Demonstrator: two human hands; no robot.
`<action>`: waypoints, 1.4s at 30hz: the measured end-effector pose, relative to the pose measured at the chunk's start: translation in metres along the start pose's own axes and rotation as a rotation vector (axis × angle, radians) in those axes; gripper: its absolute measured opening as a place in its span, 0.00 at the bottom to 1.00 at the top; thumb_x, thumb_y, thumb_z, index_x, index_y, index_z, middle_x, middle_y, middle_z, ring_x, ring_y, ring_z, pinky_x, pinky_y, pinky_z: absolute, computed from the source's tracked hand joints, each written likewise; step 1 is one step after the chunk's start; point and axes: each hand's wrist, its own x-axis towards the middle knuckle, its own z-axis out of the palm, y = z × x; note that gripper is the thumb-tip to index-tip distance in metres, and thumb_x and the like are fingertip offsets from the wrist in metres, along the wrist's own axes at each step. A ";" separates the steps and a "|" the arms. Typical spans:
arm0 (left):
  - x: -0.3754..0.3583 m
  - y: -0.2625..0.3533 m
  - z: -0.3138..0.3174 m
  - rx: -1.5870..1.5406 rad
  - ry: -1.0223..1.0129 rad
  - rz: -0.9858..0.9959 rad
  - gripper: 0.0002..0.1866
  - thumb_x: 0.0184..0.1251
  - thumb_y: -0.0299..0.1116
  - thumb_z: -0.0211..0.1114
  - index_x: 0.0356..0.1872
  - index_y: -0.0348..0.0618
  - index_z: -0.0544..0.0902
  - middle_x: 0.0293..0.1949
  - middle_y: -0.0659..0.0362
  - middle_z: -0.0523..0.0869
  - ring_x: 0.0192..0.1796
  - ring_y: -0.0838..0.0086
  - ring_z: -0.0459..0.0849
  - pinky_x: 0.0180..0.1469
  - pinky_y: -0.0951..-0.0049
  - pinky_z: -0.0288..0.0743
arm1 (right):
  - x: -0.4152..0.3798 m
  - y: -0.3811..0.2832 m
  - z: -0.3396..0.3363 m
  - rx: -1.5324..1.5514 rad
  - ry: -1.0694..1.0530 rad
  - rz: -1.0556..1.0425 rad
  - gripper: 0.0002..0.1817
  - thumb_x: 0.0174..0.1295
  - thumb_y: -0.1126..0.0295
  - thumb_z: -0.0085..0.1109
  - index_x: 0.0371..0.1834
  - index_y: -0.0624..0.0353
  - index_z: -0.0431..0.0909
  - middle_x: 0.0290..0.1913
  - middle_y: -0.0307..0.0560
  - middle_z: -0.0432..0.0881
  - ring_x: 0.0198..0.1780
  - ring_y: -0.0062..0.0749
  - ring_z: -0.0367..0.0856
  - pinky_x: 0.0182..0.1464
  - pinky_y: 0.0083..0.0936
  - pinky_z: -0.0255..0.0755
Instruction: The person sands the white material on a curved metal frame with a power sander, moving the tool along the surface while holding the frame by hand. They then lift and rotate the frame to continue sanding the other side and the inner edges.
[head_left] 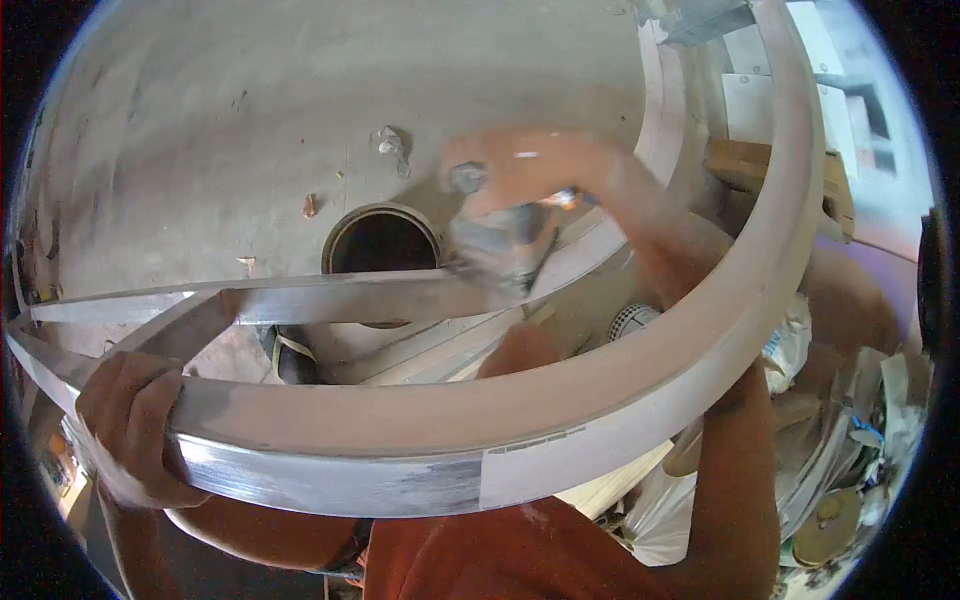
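A large curved frame [400,415] of metal, partly coated in pale pinkish filler, spans the view, with bare shiny metal on its left side face. My left hand [130,425] is wrapped round the near bar at the left end. Across the far curved bar, my right hand [525,165] is closed on top of a dark grey power tool [500,240], blurred by motion. The tool's underside meets the top of the far bar. My right forearm reaches between the two bars.
A round dark-mouthed container [382,242] stands on the grey floor [230,120] beyond the frame. Small scraps lie nearby. At right are a cardboard box [738,163], plastic bags [790,345] and a round lid [828,525]. A black shoe [294,358] shows between the bars.
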 end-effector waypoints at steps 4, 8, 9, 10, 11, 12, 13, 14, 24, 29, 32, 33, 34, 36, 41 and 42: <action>-0.001 0.000 0.000 -0.010 -0.005 -0.014 0.33 0.34 0.42 0.75 0.45 0.37 0.75 0.34 0.48 0.83 0.31 0.54 0.84 0.32 0.56 0.77 | -0.030 0.020 -0.033 -0.122 -0.134 0.202 0.27 0.52 0.61 0.66 0.58 0.53 0.81 0.49 0.52 0.87 0.49 0.49 0.85 0.53 0.40 0.77; 0.000 -0.003 0.001 -0.024 -0.002 0.017 0.34 0.32 0.42 0.76 0.45 0.38 0.75 0.34 0.48 0.83 0.31 0.55 0.84 0.32 0.56 0.78 | -0.040 0.040 -0.062 -0.229 -0.161 0.259 0.34 0.50 0.61 0.68 0.67 0.44 0.79 0.54 0.52 0.87 0.52 0.46 0.85 0.56 0.37 0.78; 0.000 -0.003 0.001 -0.022 0.002 0.018 0.34 0.32 0.42 0.76 0.45 0.38 0.75 0.34 0.48 0.83 0.31 0.55 0.84 0.32 0.56 0.78 | -0.041 0.041 -0.071 -0.202 -0.244 0.353 0.37 0.49 0.60 0.71 0.69 0.38 0.78 0.60 0.52 0.86 0.56 0.45 0.85 0.59 0.37 0.78; -0.001 -0.002 0.002 -0.016 0.002 0.015 0.34 0.32 0.42 0.76 0.45 0.38 0.76 0.34 0.48 0.84 0.31 0.54 0.85 0.33 0.56 0.78 | -0.041 0.047 -0.080 -0.206 -0.242 0.351 0.37 0.49 0.60 0.71 0.69 0.38 0.78 0.60 0.52 0.86 0.56 0.45 0.85 0.59 0.37 0.78; -0.001 -0.001 0.001 -0.012 0.001 0.013 0.34 0.31 0.42 0.75 0.45 0.37 0.76 0.34 0.48 0.84 0.32 0.54 0.85 0.33 0.55 0.78 | -0.044 0.056 -0.089 -0.197 -0.242 0.361 0.38 0.49 0.60 0.71 0.70 0.37 0.78 0.60 0.51 0.86 0.57 0.44 0.85 0.59 0.37 0.78; -0.001 0.000 0.001 -0.007 0.000 0.011 0.34 0.31 0.42 0.75 0.45 0.37 0.76 0.34 0.48 0.84 0.32 0.54 0.85 0.33 0.55 0.78 | -0.046 0.064 -0.097 -0.188 -0.241 0.368 0.39 0.48 0.60 0.72 0.71 0.36 0.78 0.60 0.49 0.86 0.57 0.43 0.85 0.60 0.36 0.78; 0.000 0.001 0.000 -0.002 -0.004 0.006 0.34 0.31 0.42 0.75 0.45 0.38 0.76 0.35 0.48 0.84 0.32 0.54 0.85 0.33 0.55 0.78 | -0.046 0.073 -0.101 -0.191 -0.236 0.360 0.39 0.48 0.60 0.72 0.71 0.36 0.78 0.60 0.49 0.86 0.57 0.43 0.85 0.60 0.36 0.78; 0.000 0.001 -0.001 0.002 -0.008 0.003 0.34 0.30 0.41 0.75 0.45 0.38 0.76 0.35 0.47 0.84 0.32 0.54 0.85 0.33 0.55 0.78 | -0.045 0.083 -0.101 -0.166 -0.245 0.366 0.39 0.48 0.60 0.73 0.70 0.36 0.78 0.61 0.49 0.85 0.57 0.42 0.85 0.60 0.36 0.78; 0.002 0.001 -0.001 -0.034 -0.026 0.025 0.30 0.43 0.44 0.76 0.45 0.37 0.76 0.34 0.45 0.85 0.31 0.52 0.85 0.32 0.54 0.78 | -0.012 0.081 -0.090 0.170 -0.236 0.302 0.38 0.43 0.61 0.66 0.66 0.46 0.82 0.52 0.49 0.86 0.50 0.40 0.83 0.54 0.35 0.77; -0.005 0.000 0.000 0.024 -0.036 0.012 0.30 0.45 0.46 0.75 0.44 0.37 0.75 0.34 0.45 0.85 0.31 0.53 0.85 0.33 0.54 0.79 | -0.003 0.041 -0.072 0.011 -0.488 0.183 0.35 0.39 0.66 0.67 0.59 0.47 0.87 0.50 0.47 0.87 0.49 0.39 0.82 0.52 0.35 0.77; -0.010 -0.001 0.007 0.032 0.006 -0.004 0.30 0.44 0.47 0.76 0.44 0.38 0.75 0.35 0.46 0.85 0.32 0.52 0.85 0.35 0.53 0.79 | -0.004 0.044 -0.072 -0.025 -0.597 0.206 0.34 0.37 0.69 0.67 0.56 0.47 0.88 0.50 0.46 0.87 0.48 0.37 0.83 0.50 0.34 0.77; -0.009 0.002 0.006 0.030 0.011 -0.014 0.30 0.44 0.47 0.76 0.44 0.38 0.75 0.35 0.46 0.85 0.32 0.52 0.85 0.35 0.53 0.79 | -0.005 0.047 -0.072 -0.037 -0.604 0.196 0.33 0.36 0.70 0.67 0.55 0.47 0.89 0.49 0.46 0.87 0.47 0.37 0.83 0.48 0.34 0.78; -0.005 0.004 0.002 0.034 -0.010 -0.011 0.29 0.46 0.46 0.75 0.44 0.37 0.75 0.34 0.45 0.84 0.33 0.53 0.85 0.35 0.53 0.79 | -0.003 0.053 -0.074 -0.036 -0.612 0.195 0.33 0.36 0.70 0.67 0.55 0.47 0.89 0.49 0.46 0.87 0.47 0.37 0.83 0.48 0.34 0.78; -0.002 0.004 -0.002 0.039 -0.033 -0.011 0.28 0.48 0.46 0.74 0.45 0.37 0.75 0.34 0.45 0.84 0.33 0.53 0.85 0.35 0.54 0.79 | 0.007 0.063 -0.082 -0.064 -0.687 0.356 0.31 0.35 0.72 0.66 0.52 0.49 0.90 0.48 0.46 0.88 0.44 0.37 0.84 0.43 0.36 0.78; -0.008 0.003 0.006 0.012 0.037 0.001 0.24 0.56 0.45 0.69 0.45 0.36 0.75 0.34 0.44 0.84 0.33 0.53 0.86 0.34 0.54 0.79 | 0.008 0.064 -0.092 -0.263 -0.679 0.454 0.30 0.33 0.73 0.66 0.50 0.50 0.91 0.47 0.45 0.89 0.42 0.36 0.84 0.40 0.35 0.78; -0.008 0.003 0.007 0.009 0.032 0.000 0.24 0.56 0.45 0.69 0.45 0.36 0.75 0.34 0.44 0.84 0.33 0.53 0.86 0.34 0.54 0.79 | 0.011 0.074 -0.090 -0.278 -0.702 0.428 0.31 0.33 0.73 0.67 0.49 0.50 0.91 0.47 0.45 0.89 0.43 0.36 0.84 0.41 0.34 0.78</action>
